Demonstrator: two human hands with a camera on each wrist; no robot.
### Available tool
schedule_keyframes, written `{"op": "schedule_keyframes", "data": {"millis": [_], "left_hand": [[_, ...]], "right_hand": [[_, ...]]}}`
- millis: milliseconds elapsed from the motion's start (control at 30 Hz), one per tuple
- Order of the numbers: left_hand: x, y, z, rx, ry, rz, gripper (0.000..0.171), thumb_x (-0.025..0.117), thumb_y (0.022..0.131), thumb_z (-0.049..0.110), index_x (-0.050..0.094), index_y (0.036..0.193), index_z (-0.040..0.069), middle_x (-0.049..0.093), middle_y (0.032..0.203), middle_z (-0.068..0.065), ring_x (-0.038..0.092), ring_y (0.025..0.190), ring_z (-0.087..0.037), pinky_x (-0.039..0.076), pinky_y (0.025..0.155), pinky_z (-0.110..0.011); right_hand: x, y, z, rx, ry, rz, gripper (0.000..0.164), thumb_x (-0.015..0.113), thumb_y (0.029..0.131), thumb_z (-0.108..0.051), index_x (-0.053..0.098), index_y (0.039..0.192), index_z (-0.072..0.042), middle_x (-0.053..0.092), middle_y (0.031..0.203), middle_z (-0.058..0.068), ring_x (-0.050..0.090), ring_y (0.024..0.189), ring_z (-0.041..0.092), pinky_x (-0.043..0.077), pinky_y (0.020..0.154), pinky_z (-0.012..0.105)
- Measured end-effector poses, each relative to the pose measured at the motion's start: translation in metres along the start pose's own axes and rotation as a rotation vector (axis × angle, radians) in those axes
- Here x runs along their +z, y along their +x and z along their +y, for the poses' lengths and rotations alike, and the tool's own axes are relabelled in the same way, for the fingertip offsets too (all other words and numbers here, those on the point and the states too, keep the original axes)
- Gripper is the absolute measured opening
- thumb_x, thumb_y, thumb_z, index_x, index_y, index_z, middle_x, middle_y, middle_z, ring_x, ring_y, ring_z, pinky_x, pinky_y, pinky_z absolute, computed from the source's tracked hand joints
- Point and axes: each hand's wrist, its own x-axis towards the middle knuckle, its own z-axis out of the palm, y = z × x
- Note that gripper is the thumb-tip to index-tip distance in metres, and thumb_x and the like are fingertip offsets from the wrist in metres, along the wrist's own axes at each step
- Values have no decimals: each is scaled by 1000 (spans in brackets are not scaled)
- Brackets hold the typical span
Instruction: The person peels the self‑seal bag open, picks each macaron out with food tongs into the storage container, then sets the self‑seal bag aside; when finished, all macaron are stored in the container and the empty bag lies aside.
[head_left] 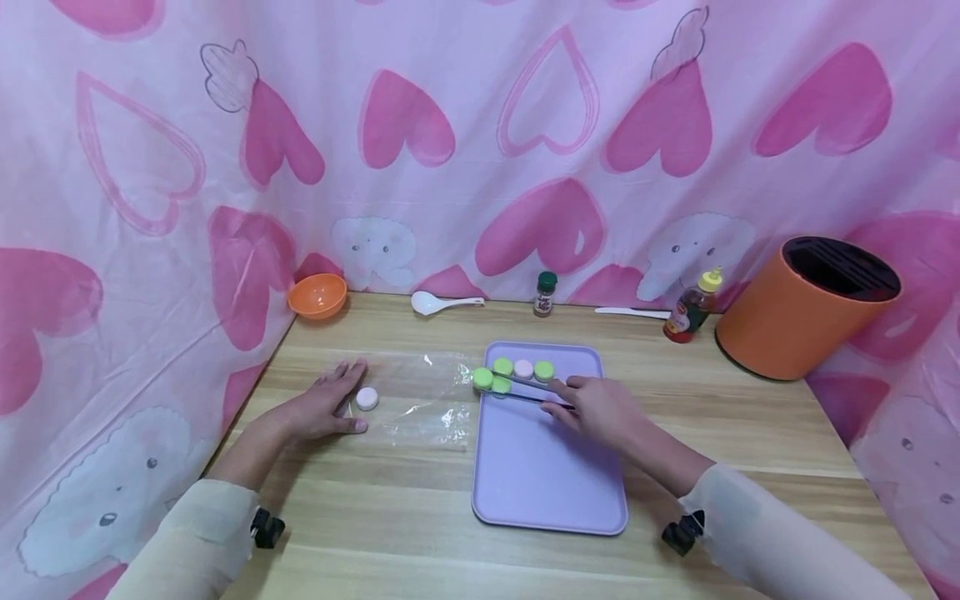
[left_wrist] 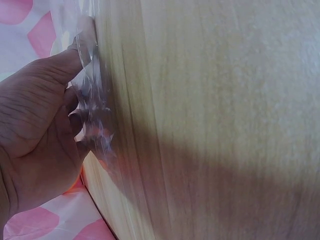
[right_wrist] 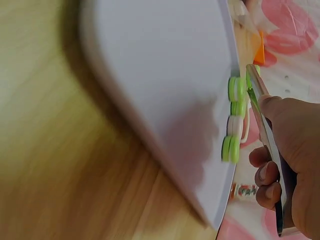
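My right hand grips metal tongs, whose tips hold a green macaron over the left edge of the lilac tray. Close by on the tray's far end lie several more macarons, green ones and a pink macaron. On the left, my left hand touches the near-left end of a clear plastic bag, thumb and fingers spread apart. A pale pink macaron lies at the bag's left end, beside those fingers. In the left wrist view the crinkled film runs along the fingertips.
Along the back stand an orange bowl, a white spoon, a green-capped shaker, a white knife and a yellow-topped bottle. An orange knife block stands at the right. A pink heart-patterned curtain encloses the table.
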Motion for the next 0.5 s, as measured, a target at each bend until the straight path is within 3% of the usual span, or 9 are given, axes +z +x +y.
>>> {"op": "schedule_keyframes", "data": {"millis": [500], "left_hand": [[1, 0, 3, 25, 0, 1, 116, 83, 98, 43, 9, 177, 2, 6, 184, -29, -3, 170, -56, 0, 136, -75]], "right_hand": [[-11, -37, 26, 104, 20, -36, 37, 80, 102, -43, 81, 127, -15, 71, 83, 0, 48, 60, 6, 39, 51, 19]]}}
